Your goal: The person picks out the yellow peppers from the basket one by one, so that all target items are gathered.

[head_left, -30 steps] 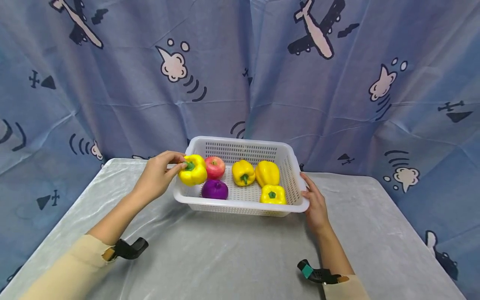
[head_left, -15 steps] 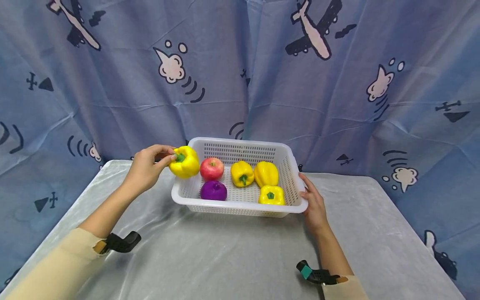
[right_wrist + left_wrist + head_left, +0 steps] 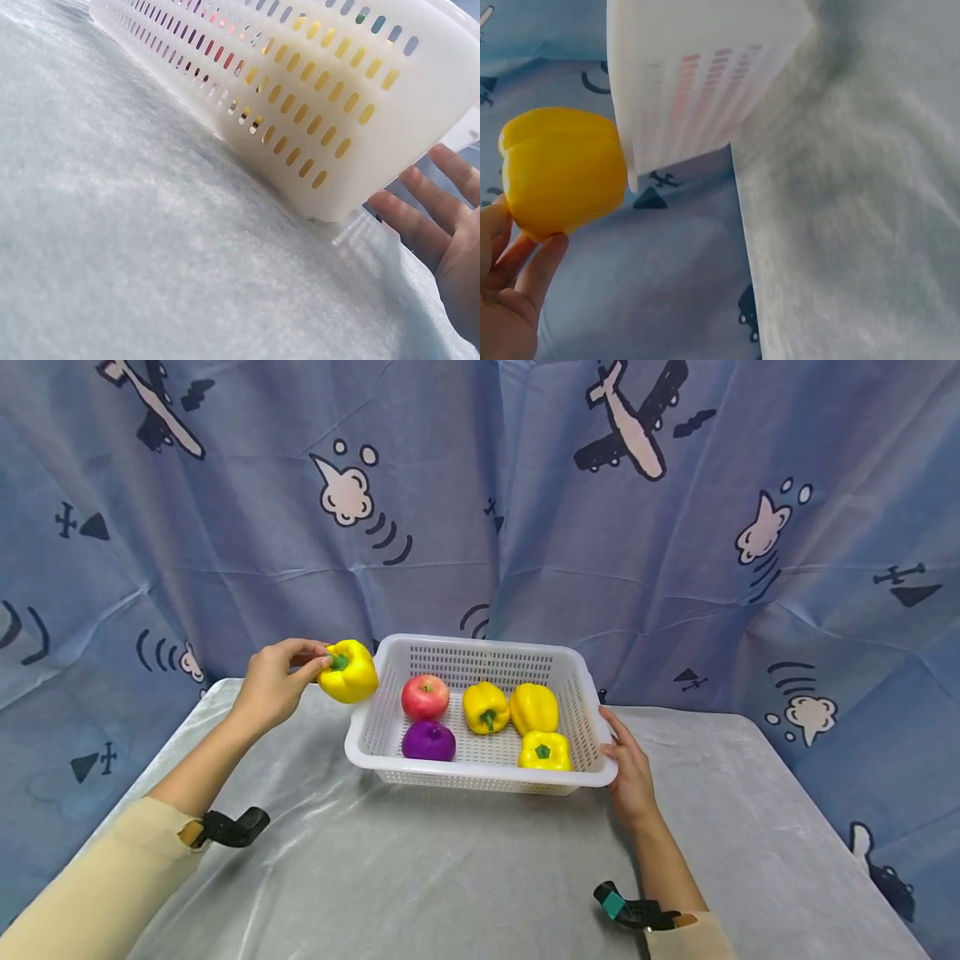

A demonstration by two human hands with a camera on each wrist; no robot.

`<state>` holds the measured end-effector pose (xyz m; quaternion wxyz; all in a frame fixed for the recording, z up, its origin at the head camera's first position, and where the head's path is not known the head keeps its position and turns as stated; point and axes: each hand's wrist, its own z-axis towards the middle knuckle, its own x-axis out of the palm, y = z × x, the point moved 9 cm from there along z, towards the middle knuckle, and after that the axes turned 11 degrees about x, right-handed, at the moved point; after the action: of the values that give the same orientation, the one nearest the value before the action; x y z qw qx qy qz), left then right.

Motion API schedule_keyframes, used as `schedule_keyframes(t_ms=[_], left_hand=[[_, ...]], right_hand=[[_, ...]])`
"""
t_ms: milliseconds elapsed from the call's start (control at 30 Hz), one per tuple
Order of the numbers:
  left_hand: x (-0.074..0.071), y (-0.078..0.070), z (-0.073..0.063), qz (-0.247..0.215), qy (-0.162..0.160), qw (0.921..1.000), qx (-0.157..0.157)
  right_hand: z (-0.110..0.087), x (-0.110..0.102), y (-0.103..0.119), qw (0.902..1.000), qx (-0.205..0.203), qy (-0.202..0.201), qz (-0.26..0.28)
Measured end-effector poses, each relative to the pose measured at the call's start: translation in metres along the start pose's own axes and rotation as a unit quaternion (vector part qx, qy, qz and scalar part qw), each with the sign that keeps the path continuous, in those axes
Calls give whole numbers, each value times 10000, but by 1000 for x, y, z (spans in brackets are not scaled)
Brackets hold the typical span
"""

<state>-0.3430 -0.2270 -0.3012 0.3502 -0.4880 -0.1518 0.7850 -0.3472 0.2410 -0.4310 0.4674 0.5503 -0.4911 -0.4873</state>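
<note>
Head view: A person's left hand [image 3: 272, 687] pinches a glossy yellow pepper [image 3: 356, 678] at its green stem [image 3: 341, 662], holding it aloft just beside the left rim of a white basket [image 3: 480, 769], while the right hand [image 3: 632, 777] rests extended fingers against the basket's right end. The pepper looks light, firm and somewhat slick, best held by the stem or cupped around its lobed sides.

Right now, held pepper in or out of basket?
Out: left fingers hold the yellow pepper mostly outside the left rim of the basket in head view.
</note>
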Motion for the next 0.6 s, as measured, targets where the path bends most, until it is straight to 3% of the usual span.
schedule_keyframes(t_ms=[233, 400, 600], left_hand=[[-2, 15, 6, 0, 205, 9996, -172], [1, 30, 11, -330, 452, 9982, -202], [1, 45, 12, -597, 542, 9956, -469]], right_hand=[[0, 0, 1, 10000, -45, 23, 35], [0, -1, 1, 9999, -80, 36, 64], [0, -1, 0, 9999, -109, 55, 60]])
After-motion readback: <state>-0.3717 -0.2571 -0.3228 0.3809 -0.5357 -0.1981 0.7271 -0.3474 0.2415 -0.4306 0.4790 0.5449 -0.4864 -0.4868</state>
